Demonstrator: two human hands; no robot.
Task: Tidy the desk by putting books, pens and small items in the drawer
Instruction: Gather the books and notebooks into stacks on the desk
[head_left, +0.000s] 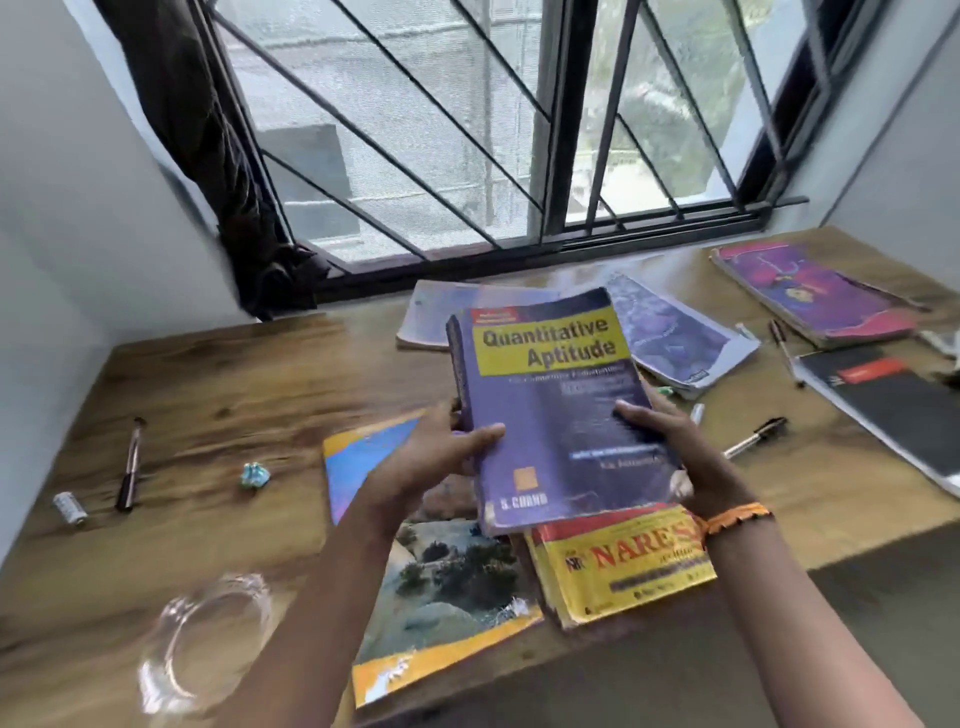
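Head view: we hold a purple book (561, 410) w/ both hands, lifted above the wooden bench (218, 395) and tilted toward us, cover reading "Quantitative Aptitude". Our left hand (441, 447) grips its left edge, thumb lying on the cover, other fingers hidden behind it. Our right hand (670, 441) grips the right edge, thumb on the cover, rest under the book; an orange band (737, 517) sits on that wrist. Below the held book, a yellow book (623, 566) and a landscape-cover book (447, 577) lie side by side at the bench's near edge. Behind it, nr the window (467, 130), two pale blue books (680, 338) lie overlapped. At far right lie a pink-purple book (810, 291) and a black notebook (893, 410), w/ a pen (784, 353) between them and the blue ones. Another black pen (758, 436) lies just right of our right hand. On the left part of the bench: a brush (131, 462), a small white spool (70, 508), a crumpled bluish scrap (254, 475), and a clear glass dish (208, 639) nr the front edge, blurred. No drawer visible.
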